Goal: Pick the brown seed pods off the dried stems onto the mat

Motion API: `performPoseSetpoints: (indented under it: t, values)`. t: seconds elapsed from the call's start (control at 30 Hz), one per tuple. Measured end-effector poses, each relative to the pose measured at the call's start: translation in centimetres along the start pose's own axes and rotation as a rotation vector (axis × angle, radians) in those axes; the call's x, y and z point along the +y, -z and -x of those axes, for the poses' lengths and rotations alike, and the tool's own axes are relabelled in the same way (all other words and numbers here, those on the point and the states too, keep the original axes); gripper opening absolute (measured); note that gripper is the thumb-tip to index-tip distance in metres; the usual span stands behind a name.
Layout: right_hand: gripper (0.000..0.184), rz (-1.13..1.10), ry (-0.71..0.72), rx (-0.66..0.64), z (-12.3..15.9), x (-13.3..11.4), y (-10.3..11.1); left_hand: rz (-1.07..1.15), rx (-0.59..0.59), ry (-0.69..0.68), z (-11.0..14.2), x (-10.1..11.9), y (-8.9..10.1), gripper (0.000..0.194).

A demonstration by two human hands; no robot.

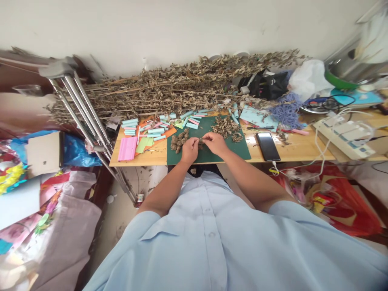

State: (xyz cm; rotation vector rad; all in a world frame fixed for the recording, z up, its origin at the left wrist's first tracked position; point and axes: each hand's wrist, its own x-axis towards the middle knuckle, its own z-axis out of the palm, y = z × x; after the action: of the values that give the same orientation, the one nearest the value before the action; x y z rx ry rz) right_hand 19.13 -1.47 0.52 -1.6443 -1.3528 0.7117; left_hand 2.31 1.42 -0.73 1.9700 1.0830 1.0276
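My left hand (190, 150) and my right hand (214, 143) meet over a dark green cutting mat (209, 123), fingers closed on a small piece of dried plant between them. The piece is mostly covered by my fingertips. Just left of my left hand sits a heap of round brown balls of dried leaf (180, 140). Beyond my right hand, loose dried leaves (227, 128) are piled on the mat. Rolled paper tubes (155, 131) in blue and pink lie at the mat's left and along its back edge.
Dried stalks with leaves (169, 89) stretch along the wall. A phone (268, 146) with a cable lies right of the mat, near a power strip (344, 135) and purple string (286, 112). Metal crutches (86, 111) lean at the left. Pink paper (127, 148) lies by the table's front edge.
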Motion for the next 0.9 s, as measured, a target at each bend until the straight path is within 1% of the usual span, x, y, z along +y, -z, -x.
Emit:
performPoseSetpoints:
  t: [0.1,0.2,0.37,0.47,0.63,0.9]
  values:
    - [0.012,-0.005,-0.003,0.000,0.01,0.16,0.09,0.000,0.012,-0.002,0.06,-0.18,-0.03,0.023]
    - [0.011,-0.012,0.001,-0.006,-0.01,0.36,0.21,-0.007,0.034,-0.032,0.11,-0.38,-0.05,0.022]
    - [0.010,-0.020,-0.001,0.020,-0.02,0.51,0.49,0.020,0.046,-0.068,0.00,-0.59,-0.08,0.019]
    - [0.014,-0.095,-0.033,0.031,0.02,0.45,0.56,0.018,0.034,-0.071,-0.10,-0.69,-0.16,0.019]
    - [0.023,-0.226,-0.058,0.068,0.01,0.44,0.54,-0.020,0.030,-0.116,-0.12,-0.73,-0.25,0.019]
    - [0.024,-0.245,-0.102,0.057,-0.06,0.75,0.49,-0.047,0.033,-0.154,-0.20,-0.53,-0.12,0.021]
